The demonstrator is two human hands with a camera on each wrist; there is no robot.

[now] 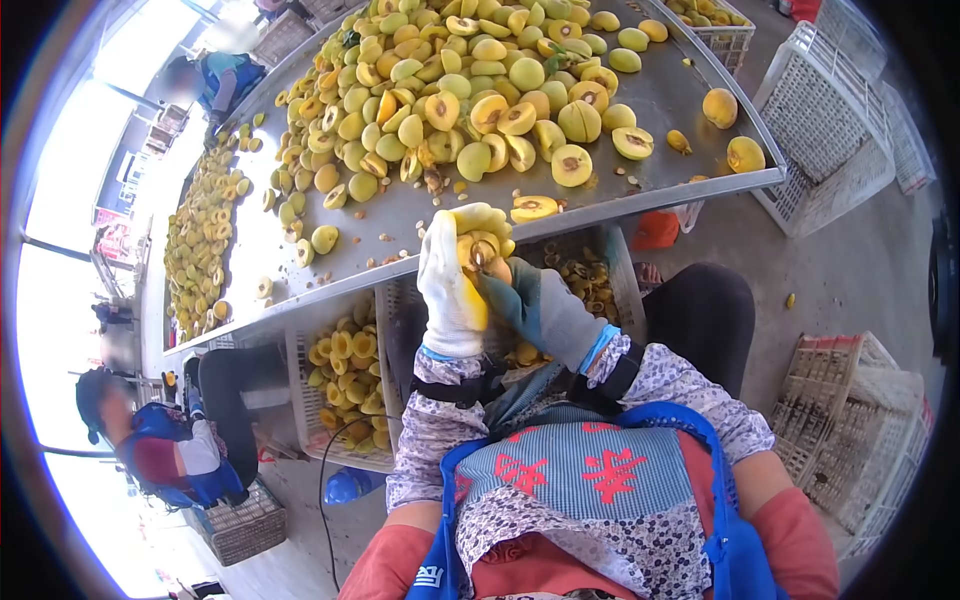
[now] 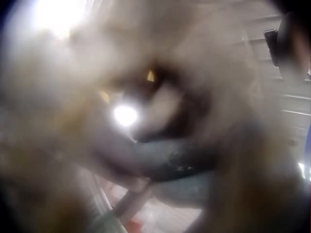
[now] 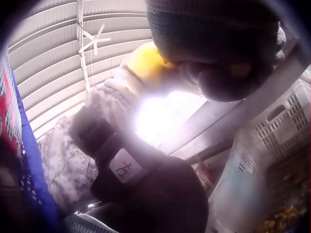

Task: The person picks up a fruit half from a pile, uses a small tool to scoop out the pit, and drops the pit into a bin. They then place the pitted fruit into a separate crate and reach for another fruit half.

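In the head view my left hand (image 1: 455,275), in a white glove with yellow-coated fingers, grips a yellow peach half (image 1: 482,248) just past the table's near edge. Its brown centre faces up. My right hand (image 1: 545,305), in a grey-blue glove, is right against the peach from the other side. Curled fingers and bare-looking fingertips of this hand show dark in the right wrist view; I cannot tell whether they pinch the fruit or a tool. The left wrist view is mostly blurred. Close in front lies another cut peach (image 1: 534,208) at the table edge.
A metal table (image 1: 660,190) bears a big heap of halved peaches (image 1: 470,90). Below its edge stand a crate of hollowed halves (image 1: 350,375) and another with brown scraps (image 1: 590,285). White crates (image 1: 825,120) stand at right. Two other people (image 1: 165,440) work at left.
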